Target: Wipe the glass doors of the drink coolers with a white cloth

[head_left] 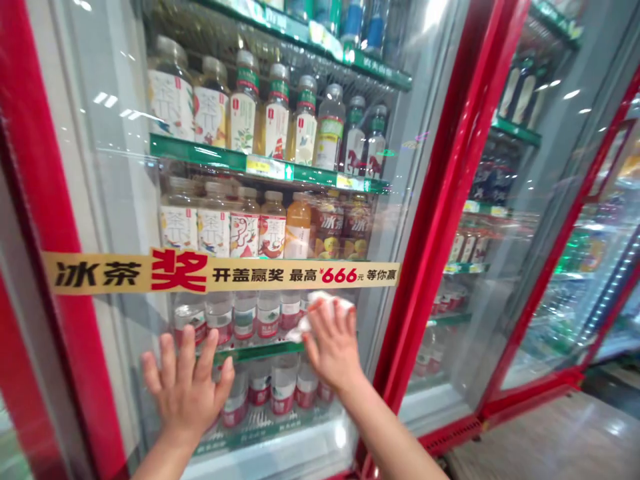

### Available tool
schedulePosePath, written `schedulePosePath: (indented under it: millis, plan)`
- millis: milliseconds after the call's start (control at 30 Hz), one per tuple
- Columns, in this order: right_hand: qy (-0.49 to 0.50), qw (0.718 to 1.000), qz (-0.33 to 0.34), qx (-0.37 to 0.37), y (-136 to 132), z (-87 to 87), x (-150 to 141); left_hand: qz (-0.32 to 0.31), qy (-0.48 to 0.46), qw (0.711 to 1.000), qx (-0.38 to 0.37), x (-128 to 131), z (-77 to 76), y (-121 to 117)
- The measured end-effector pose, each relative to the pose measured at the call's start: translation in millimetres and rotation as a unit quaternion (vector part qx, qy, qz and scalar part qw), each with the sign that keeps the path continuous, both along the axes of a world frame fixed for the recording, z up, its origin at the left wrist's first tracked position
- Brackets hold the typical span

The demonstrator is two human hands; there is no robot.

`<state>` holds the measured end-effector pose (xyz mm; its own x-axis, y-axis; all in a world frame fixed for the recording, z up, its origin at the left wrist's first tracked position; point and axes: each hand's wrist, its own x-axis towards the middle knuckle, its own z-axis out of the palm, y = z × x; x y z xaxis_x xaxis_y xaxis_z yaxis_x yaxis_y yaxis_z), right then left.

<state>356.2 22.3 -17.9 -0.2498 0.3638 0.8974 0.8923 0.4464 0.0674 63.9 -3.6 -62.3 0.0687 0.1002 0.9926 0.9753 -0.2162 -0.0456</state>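
Note:
My left hand (187,393) lies flat against the glass door (115,200) of a red-framed drinks cooler, fingers spread and holding nothing. My right hand (333,347) presses a crumpled white cloth (317,315) to the same pane, a little higher and to the right. The cloth shows around my fingers and is partly hidden by them. Behind the glass, near both hands, stand rows of bottled water (250,317) with red labels.
Higher shelves behind the door hold bottled teas (245,113) and orange drinks. A yellow promotional strip (220,273) crosses the glass above my hands. A red door frame (430,220) stands to the right, with further cooler doors beyond it. A tiled floor (545,440) lies at the lower right.

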Motion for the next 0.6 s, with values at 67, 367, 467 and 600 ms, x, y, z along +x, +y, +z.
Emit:
schedulePosePath:
  millis: [67, 367, 467, 600]
  plan:
    - [0.182, 0.975, -0.127, 0.019, 12.8, 29.7, 34.7, 0.0, -0.003, 1.0, 0.004, 2.3, 0.4, 0.7]
    - [-0.136, 0.986, 0.1, -0.001, -12.5, 52.8, -104.0, -0.016, 0.009, 1.0, 0.011, 0.1, 4.3, -1.5]
    - [0.017, 1.0, -0.001, 0.026, -4.2, 60.8, -77.1, -0.001, 0.007, 1.0, 0.009, 0.7, 3.5, -1.8]
    - [0.239, 0.963, -0.113, 0.049, 15.5, 84.8, -45.8, 0.006, -0.001, 1.0, 0.006, 3.4, -3.1, 0.6]
